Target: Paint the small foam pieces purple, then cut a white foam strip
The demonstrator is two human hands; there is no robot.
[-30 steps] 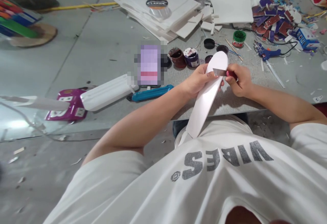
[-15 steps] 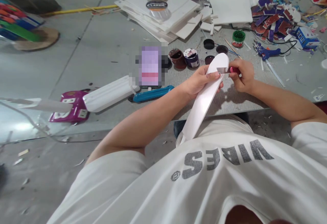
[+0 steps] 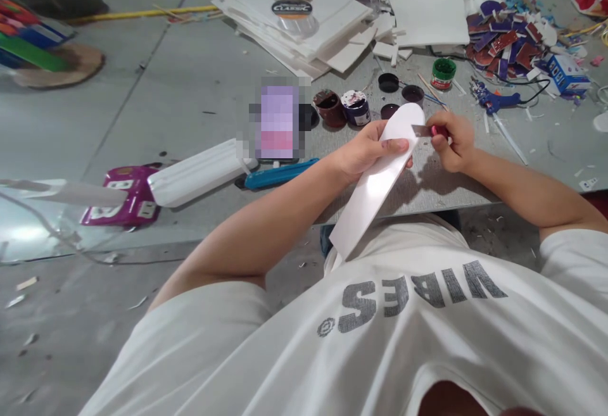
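My left hand (image 3: 368,150) grips a long white foam board piece (image 3: 375,191) with a rounded far end, held tilted with its near end against my shirt. My right hand (image 3: 451,140) is closed on a red-handled knife (image 3: 430,130); the blade touches the right edge of the piece near its rounded tip. Both hands hover over the grey work mat (image 3: 441,182) at the table's near edge.
Open paint pots (image 3: 344,107) and lids stand just beyond the hands, with a green-lidded pot (image 3: 443,73). A blue glue gun (image 3: 496,98), coloured scraps (image 3: 503,36), stacked white sheets (image 3: 304,17), a blue cutter (image 3: 280,173) and a white roll (image 3: 199,172) lie around.
The foam piece has swung so its near end sits further left. The knife blade has slid from across the face out to the right edge near the tip.
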